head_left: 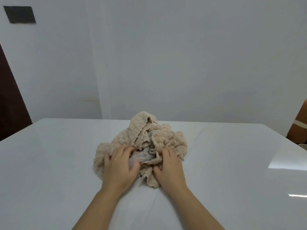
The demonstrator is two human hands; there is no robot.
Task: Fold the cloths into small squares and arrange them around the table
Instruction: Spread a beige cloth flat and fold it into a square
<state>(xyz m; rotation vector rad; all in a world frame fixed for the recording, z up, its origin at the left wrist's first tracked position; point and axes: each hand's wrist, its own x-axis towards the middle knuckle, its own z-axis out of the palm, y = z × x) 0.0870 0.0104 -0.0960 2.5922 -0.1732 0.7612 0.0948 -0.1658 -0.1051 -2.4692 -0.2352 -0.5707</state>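
Observation:
A crumpled heap of beige terry cloths (146,135) lies in the middle of the white table (58,163), with a greyish cloth (144,154) showing in its near side. My left hand (120,166) rests on the heap's near left part, thumb pressed into the greyish cloth and fingers curled into the fabric. My right hand (169,168) lies on the near right part, fingers dug into the folds. How many cloths the heap holds cannot be told. Both forearms reach in from the bottom edge.
A white wall rises behind the table's far edge (216,122). A dark brown door (10,100) is at the left. A brown object with a pale band (299,125) stands past the table's right corner.

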